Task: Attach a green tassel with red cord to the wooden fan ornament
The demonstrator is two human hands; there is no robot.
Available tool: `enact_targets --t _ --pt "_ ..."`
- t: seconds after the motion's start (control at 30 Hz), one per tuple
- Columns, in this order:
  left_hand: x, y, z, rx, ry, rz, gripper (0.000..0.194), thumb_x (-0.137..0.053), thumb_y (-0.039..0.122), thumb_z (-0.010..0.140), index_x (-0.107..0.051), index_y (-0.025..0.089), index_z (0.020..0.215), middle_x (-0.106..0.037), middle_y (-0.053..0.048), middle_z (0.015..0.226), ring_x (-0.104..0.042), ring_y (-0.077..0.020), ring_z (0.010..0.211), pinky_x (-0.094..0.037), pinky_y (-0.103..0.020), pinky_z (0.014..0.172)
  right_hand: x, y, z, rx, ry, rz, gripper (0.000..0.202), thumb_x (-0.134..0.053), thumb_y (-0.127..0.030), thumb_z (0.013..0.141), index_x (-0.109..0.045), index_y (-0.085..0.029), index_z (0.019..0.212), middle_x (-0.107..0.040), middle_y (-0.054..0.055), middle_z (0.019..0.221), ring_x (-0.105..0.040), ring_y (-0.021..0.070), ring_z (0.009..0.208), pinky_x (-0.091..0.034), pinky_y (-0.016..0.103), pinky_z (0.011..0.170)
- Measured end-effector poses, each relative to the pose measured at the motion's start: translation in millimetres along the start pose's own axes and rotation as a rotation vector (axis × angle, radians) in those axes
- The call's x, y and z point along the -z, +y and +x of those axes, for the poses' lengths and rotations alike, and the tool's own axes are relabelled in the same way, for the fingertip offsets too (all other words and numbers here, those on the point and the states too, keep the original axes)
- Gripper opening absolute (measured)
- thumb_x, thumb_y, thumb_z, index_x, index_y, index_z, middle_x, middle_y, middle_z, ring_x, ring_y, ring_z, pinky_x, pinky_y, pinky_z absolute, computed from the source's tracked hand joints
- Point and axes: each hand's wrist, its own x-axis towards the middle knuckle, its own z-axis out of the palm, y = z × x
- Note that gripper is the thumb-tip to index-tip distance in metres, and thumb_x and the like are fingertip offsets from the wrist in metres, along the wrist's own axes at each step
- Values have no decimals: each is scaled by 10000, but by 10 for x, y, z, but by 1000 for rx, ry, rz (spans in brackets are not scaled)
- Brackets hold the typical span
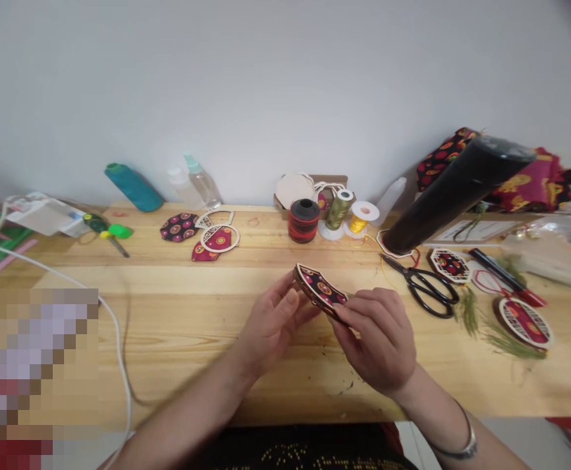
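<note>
Between my two hands, above the wooden table [182, 326], is a fan-shaped ornament [322, 287] with a pale wooden rim and dark flowered fabric on its face. My right hand [376, 339] pinches its right end between thumb and fingers. At the other end, my left hand [276, 320] has its thumb and fingers closed around the edge; part of those fingers is hidden behind the piece. The ornament is tilted, its patterned face turned upward. To the right of my right hand lie black-handled scissors [432, 294].
Thread spools [304, 222] stand along the back, near a tall black roll [452, 196]. Finished-looking tasselled ornaments [523, 321] lie at right. Fabric pieces with wooden frames [220, 238] are at back left, beside a screwdriver [114, 241]. A white cable [119, 333] crosses the left side.
</note>
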Motion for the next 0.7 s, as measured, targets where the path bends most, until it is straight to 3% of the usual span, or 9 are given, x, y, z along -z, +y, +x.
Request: enact_targets --t 0.07,0.27,0.4,0.7 --pt "1 -5 -14 65 -78 -96 424 -636 422 815 -569 232 1188 -626 -81 1177 -607 -207 1035 -495 -357 882 -39 -48 -24 12 -7 -38 172 -636 -97 794 -587 -196 926 -669 26 786 -596 184 791 -437 371 723" --pt "0 -2 -48 139 -48 -192 567 -680 384 781 -460 316 1299 -489 -71 1390 -544 -272 1187 -405 -449 1009 -143 -193 -81 -5 -3 3 148 -630 -104 800 -589 -192 911 -678 20 782 -604 180 799 -413 382 759" --pt "9 -8 -47 123 -86 -243 518 -606 412 822 -459 299 1306 -514 -75 1374 -460 -303 1277 -347 -488 1056 -155 -213 -75 -70 32 47 158 -626 -93 790 -583 -196 902 -670 25 769 -596 186 781 -416 378 730" --pt "-5 -19 -45 152 -11 -254 364 -646 251 805 -559 264 1159 -641 -43 1173 -570 -268 1164 -437 -429 973 -161 -205 -72 -99 55 72 172 -638 -89 783 -579 -204 896 -666 20 767 -585 177 766 -418 367 710"
